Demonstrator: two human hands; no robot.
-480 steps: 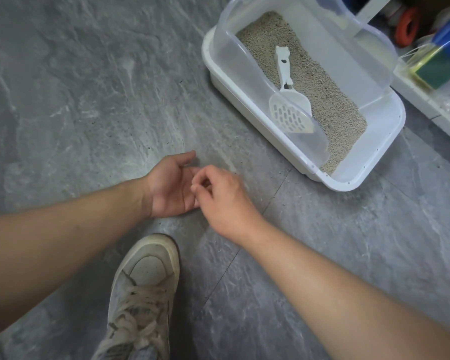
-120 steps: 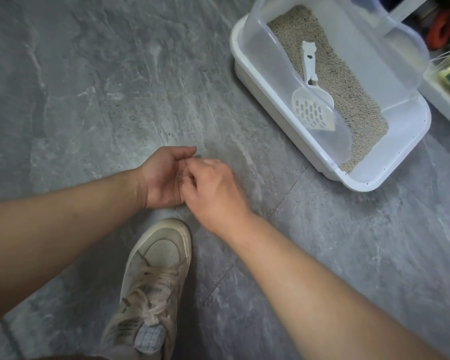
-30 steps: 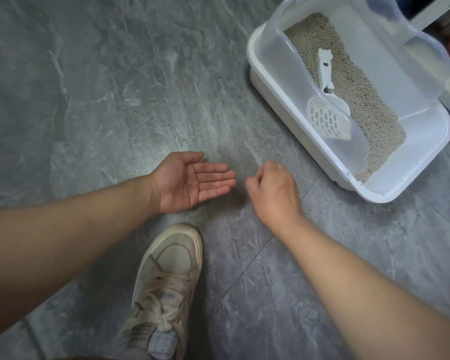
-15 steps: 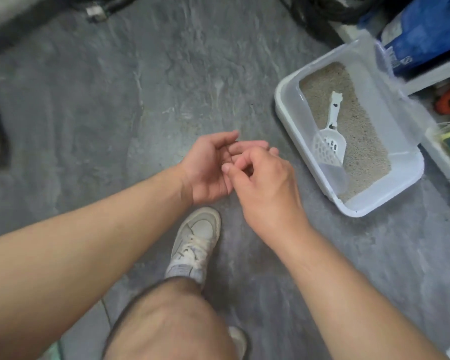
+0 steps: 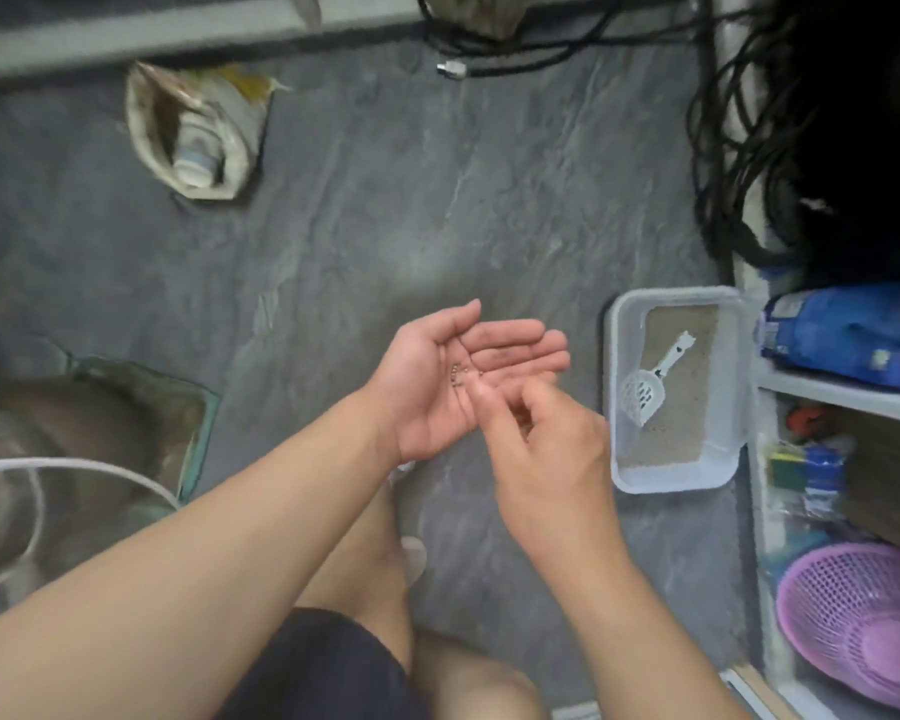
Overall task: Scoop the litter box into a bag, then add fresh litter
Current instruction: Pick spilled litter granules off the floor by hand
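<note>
I see the left hand (image 5: 440, 379) palm-up, fingers spread flat, a few litter grains (image 5: 461, 374) on it. Right hand (image 5: 536, 449) curled, fingertips pinching at those grains. Litter box (image 5: 674, 483) sits right, against the shelf (image 5: 848, 394) edge, scoop (image 5: 648, 387) lying inside. Open grey floor (image 5: 385, 200) ahead; cables (image 5: 739, 148) far right.

home utility corner | grey stone-look floor (image 5: 385, 210) | litter box (image 5: 676, 480) | storage shelves (image 5: 842, 394) | cables (image 5: 739, 148)
</note>
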